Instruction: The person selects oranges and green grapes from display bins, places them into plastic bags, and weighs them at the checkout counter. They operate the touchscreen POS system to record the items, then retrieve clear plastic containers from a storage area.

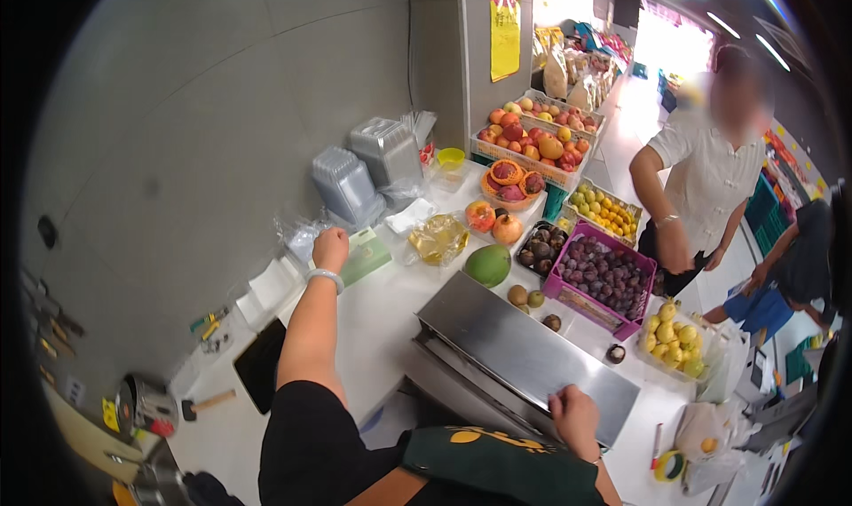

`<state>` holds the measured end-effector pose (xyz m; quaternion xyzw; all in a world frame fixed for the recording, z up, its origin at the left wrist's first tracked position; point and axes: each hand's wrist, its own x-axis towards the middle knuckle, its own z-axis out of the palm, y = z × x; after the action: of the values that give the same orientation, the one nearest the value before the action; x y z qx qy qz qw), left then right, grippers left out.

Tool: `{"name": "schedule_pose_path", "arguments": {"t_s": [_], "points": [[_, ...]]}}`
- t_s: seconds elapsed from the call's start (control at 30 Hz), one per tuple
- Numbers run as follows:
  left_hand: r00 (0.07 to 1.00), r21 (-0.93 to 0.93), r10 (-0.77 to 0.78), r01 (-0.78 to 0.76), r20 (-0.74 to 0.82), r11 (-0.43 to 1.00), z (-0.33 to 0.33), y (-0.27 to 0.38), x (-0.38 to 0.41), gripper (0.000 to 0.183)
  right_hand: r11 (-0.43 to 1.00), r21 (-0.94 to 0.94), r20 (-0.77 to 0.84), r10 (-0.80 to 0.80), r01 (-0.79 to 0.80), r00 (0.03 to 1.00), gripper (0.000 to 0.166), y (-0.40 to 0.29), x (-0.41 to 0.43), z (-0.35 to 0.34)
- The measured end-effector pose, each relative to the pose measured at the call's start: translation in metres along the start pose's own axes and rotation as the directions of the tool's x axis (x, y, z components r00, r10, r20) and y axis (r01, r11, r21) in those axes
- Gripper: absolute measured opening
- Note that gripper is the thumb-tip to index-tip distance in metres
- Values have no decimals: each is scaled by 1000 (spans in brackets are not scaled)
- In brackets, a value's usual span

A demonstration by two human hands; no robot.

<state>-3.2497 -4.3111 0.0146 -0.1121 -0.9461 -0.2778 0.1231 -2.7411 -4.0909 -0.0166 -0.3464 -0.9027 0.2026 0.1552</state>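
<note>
My left hand (331, 250), fingers curled, is over the end of a pale green box (363, 256). Clear crumpled plastic (301, 236) lies just behind it. Whether the fingers hold anything is hidden. A bracelet (326, 277) circles that wrist. My right hand (574, 414) is at the near edge of a stainless-steel lid (519, 339), its fingers bent. I cannot tell if it grips the metal or only rests there. Beyond the lid are a large green fruit (488, 265), kiwifruit (517, 295) and a purple crate (589, 313) of plums.
Stacked clear plastic containers (349, 183) stand by the wall. A dark tablet (261, 366) and a mallet (210, 405) lie left. Across the counter stands a person (709, 160), an arm reaching down near the plums. Yellow pears (672, 339) and tape (669, 466) are right.
</note>
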Motion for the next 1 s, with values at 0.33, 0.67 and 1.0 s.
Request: {"name": "schedule_pose_path", "arguments": {"t_s": [0.33,0.67,1.0], "points": [[991,51,10,-3,-133,999,48,-27,149,23,921,-82,-264,348,-381,899,18,-25,4,20],[996,125,94,-94,6,988,49,-17,192,18,825,-177,-373,449,-537,812,21,-19,14,35],[980,219,24,-67,196,973,53,6,197,24,779,-155,-449,492,-607,746,24,-31,8,37]]}}
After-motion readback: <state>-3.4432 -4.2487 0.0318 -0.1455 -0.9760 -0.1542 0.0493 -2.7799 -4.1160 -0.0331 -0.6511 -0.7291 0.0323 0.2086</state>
